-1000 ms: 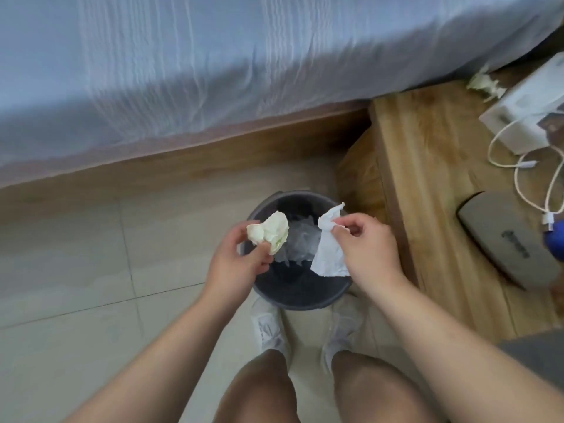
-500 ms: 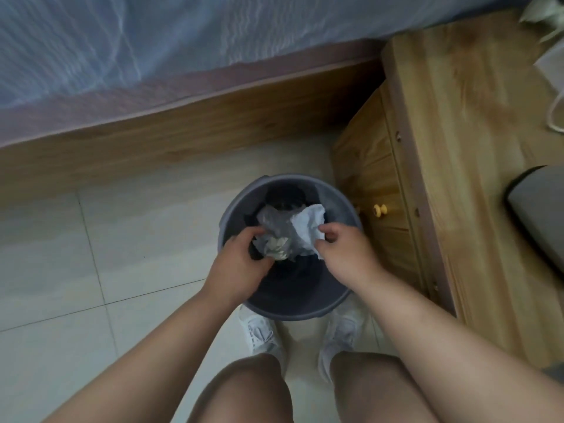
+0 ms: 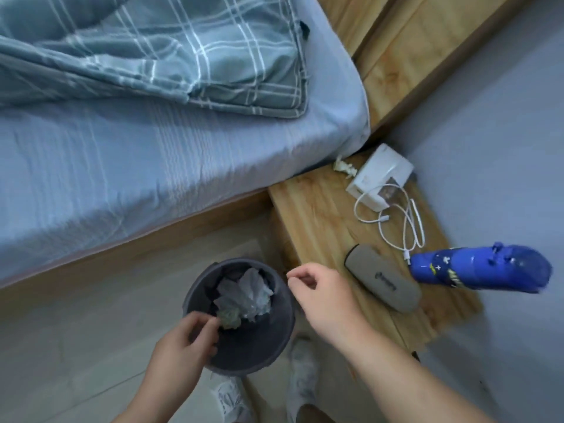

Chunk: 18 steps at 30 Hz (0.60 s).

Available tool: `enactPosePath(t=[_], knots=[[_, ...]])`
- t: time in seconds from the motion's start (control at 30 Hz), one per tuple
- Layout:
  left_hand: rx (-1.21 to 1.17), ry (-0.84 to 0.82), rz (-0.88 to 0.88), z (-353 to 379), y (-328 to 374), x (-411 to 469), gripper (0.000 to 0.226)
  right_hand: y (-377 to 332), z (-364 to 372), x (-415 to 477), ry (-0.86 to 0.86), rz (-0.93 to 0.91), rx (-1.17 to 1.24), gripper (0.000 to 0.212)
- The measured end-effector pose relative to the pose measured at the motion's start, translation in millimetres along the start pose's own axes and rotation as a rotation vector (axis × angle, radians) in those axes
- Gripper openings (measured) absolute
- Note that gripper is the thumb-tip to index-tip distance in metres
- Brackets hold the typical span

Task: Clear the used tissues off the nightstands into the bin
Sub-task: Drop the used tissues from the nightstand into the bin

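Since 0.5 s ago: right hand (image 3: 323,297) has come up out of the bin (image 3: 268,340) and now sits above its right rim, at the near corner of the nightstand surface (image 3: 317,215). View has also swung upward, so more of the bed (image 3: 122,163) shows

Right hand: fingers loosely curled, thumb and forefinger slightly apart, nothing between them

Left hand (image 3: 183,346): over the near-left rim of the bin, fingers bent down into the opening, tips at the yellowish wad (image 3: 230,320). Cannot tell whether they pinch it or have let go

Tissues: white tissue (image 3: 253,294) lies inside the bin, spread over the clear liner, with the yellowish wad touching its near-left edge. One more crumpled tissue (image 3: 343,168) lies on the far corner of the surface, just beside the white box (image 3: 378,175) and close against the mattress edge

Other items on the surface: white cable (image 3: 406,227) looped from the box toward the near side; grey case (image 3: 384,282) lying flat near the front edge; blue bottle (image 3: 476,267) just right of the case

Bin stands on the tiled floor (image 3: 76,331), between bed frame and nightstand. Plaid blanket (image 3: 183,56) bunched on the bed. Shoes (image 3: 300,361) visible just behind the bin
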<state>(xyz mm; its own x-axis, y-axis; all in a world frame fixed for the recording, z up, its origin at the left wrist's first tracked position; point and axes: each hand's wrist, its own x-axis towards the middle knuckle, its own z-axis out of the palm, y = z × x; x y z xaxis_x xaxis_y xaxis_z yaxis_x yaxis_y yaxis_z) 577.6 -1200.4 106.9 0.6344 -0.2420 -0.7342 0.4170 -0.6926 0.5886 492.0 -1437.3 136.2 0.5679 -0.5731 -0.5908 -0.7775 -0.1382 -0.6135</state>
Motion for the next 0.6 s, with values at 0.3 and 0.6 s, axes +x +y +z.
enactPosePath(t=[0.3,0.6], knots=[[-0.108,-0.005,0.039,20,69,5,0.028,-59,-130,78,0.316,-0.138,-0.179,0.012],[-0.137,-0.012,0.050,58,79,26,0.029,-58,-140,171,0.315,-0.310,-0.574,0.018]])
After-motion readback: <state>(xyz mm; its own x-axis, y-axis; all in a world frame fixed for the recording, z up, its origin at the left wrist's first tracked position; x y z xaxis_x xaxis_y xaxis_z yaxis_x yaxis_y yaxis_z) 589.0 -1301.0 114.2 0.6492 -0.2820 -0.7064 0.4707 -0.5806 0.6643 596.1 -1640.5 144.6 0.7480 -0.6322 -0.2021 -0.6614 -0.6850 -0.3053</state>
